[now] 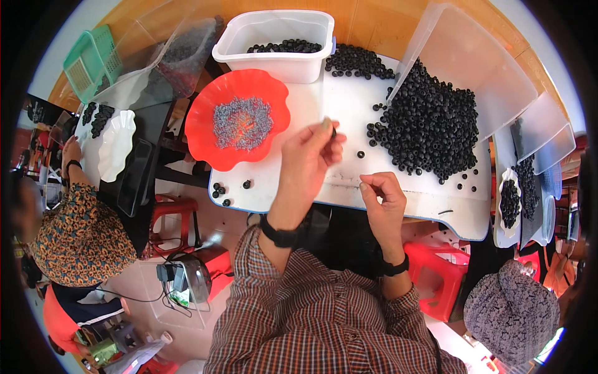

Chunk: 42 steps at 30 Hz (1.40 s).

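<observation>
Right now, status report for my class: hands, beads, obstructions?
Left hand raised, pinching dark piece. Right hand pinched, contents unclear. Black bead heap at right. Loose bead between left hand and heap.

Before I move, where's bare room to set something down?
Bare tabletop lies between the red bowl and the black bead pile, with a smaller patch between that pile and the right hand. Beads crowd the rear edge beside the white tub.

No readable text (or numbers).
</observation>
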Each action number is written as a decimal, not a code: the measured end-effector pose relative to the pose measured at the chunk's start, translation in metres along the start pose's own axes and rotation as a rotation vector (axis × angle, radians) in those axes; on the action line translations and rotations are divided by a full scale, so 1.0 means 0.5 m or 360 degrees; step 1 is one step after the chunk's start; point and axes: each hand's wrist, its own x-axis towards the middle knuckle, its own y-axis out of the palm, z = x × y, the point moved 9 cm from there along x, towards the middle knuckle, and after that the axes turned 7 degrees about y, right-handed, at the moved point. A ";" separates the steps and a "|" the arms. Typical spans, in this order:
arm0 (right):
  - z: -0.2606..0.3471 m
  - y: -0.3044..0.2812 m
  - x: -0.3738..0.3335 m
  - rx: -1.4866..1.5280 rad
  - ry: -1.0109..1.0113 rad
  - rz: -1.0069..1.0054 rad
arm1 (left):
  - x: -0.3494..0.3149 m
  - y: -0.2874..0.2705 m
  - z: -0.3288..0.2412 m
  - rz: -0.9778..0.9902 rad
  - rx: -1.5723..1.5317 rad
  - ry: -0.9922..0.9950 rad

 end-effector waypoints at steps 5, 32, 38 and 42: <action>-0.030 -0.006 0.005 -0.0103 -0.0036 -0.0075 | 0.142 0.013 -0.100 -0.0102 0.0044 0.0222; -0.093 -0.048 0.011 0.0103 0.0122 -0.0270 | 0.056 0.116 0.110 0.0283 0.2602 0.0776; -0.098 -0.054 0.010 0.0083 0.0140 -0.0275 | 0.066 0.111 0.118 0.0250 0.2638 0.0762; -0.095 -0.056 0.011 0.0122 0.0166 -0.0261 | 0.048 0.111 0.100 0.0264 0.2541 0.0943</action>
